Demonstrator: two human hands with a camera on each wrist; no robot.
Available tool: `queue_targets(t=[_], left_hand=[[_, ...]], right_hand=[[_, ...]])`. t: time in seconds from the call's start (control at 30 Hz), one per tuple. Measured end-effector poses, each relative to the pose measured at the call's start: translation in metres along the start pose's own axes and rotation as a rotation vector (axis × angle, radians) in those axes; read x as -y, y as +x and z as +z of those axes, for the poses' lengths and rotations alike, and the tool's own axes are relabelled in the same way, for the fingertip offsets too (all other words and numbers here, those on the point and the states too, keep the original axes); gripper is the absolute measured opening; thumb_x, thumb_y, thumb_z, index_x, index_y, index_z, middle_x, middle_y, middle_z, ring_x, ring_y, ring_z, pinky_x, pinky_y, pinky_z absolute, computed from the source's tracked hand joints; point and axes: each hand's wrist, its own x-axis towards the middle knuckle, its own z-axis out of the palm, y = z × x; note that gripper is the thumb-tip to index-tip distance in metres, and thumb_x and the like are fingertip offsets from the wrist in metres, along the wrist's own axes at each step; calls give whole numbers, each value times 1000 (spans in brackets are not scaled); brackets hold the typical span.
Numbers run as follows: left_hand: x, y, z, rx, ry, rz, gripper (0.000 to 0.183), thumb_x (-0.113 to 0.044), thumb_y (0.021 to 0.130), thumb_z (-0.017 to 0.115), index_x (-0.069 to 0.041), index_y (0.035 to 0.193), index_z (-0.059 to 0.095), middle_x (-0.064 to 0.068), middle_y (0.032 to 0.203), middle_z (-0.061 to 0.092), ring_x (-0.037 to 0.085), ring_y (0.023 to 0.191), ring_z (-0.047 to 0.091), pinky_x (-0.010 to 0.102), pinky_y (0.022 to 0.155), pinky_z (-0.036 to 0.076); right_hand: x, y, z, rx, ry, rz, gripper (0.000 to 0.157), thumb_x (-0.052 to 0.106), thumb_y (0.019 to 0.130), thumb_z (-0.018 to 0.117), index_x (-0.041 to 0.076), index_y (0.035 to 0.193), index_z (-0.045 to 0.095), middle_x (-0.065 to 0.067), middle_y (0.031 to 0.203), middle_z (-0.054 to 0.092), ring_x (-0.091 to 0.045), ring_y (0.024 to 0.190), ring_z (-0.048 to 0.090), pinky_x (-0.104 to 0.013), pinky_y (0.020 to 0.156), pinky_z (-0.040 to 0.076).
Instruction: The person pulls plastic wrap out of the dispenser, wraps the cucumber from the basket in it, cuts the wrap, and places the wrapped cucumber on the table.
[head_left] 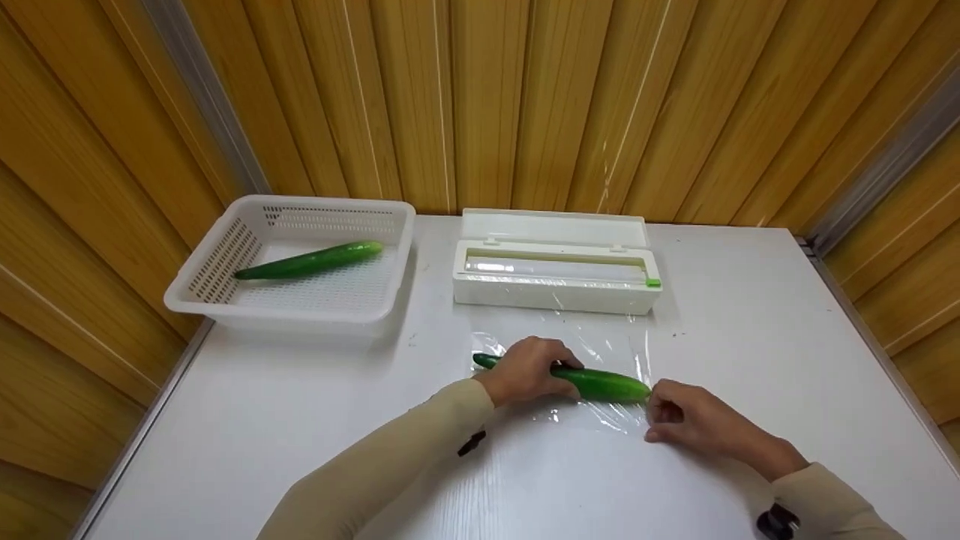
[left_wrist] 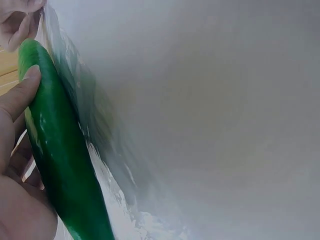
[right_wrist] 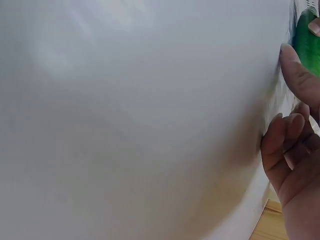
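Place: panelled booth | wood-look walls (head_left: 484, 105) on three sides | grey corner strips (head_left: 210, 97) | white table (head_left: 750, 315)

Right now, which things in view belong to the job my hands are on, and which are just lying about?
In the job:
cucumber, held by your left hand
clear cling film under it, near your right hand
cling film dispenser, lid open

Apparently lying about, untouched:
white plastic basket
second cucumber inside it
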Motion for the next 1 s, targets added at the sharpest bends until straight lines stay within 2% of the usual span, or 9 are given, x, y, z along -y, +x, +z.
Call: queue_targets(t=[0.13,0.23,0.4,0.57,0.63,0.83,0.93,1.0], left_hand=[[0,0,0,2,-9,-11,38,-29,86,92,-15,120,82,-6,109,77,4,99,66,20,93,48],[-1,1,-1,8,-17,-22,38,-29,87,92,-15,121,82,-6,110,77,4,100,66,20,93,48],[-1,2,-2,14,-15,-28,39,-29,86,92,-15,121,82,-6,110,78,4,99,66,19,92,48],[0,2,-3,6,-9,-22,38,-29,86,92,-15,120,82,-6,110,78,6,100,67,20,93,48],[1,2,-3,8,-10,-24,38,-29,86,92,-15,121,82,-5,110,78,6,100,67,20,94,48],[2,2,-2,13,-12,-25,38,-29,87,92,-16,121,82,-6,110,78,6,101,68,19,93,48],[2,2,-2,11,-16,-14,38,-29,86,92,-15,120,83,-5,109,78,6,99,67,18,92,48],[2,2,-2,10,-17,-10,38,-30,85,93,-16,119,83,-6,109,78,5,99,67,18,91,48]], right_hand=[[-1,-1,2,9,31,-92,20,12,88,88,18,100,72,4,94,69,-10,81,63,-24,69,54],[0,-3,1,22,36,-59,19,19,87,89,20,98,73,6,93,69,-10,80,62,-24,69,54],[4,-5,-3,61,14,43,32,33,80,94,23,95,67,9,89,64,-8,79,57,-24,67,50],[5,-3,-2,61,-14,-29,20,23,86,90,24,87,70,11,89,63,-8,80,58,-25,70,49],[5,-3,-1,57,-16,-33,19,19,88,89,25,86,71,12,89,63,-7,80,58,-25,70,49],[6,-6,-2,57,42,82,24,12,90,87,20,90,64,8,86,60,-7,77,55,-23,63,47],[6,-6,-2,57,67,137,26,17,87,90,18,94,65,7,87,62,-9,78,55,-23,64,47],[6,-6,-1,48,72,144,27,20,86,91,17,98,67,6,89,64,-10,79,57,-23,66,48]])
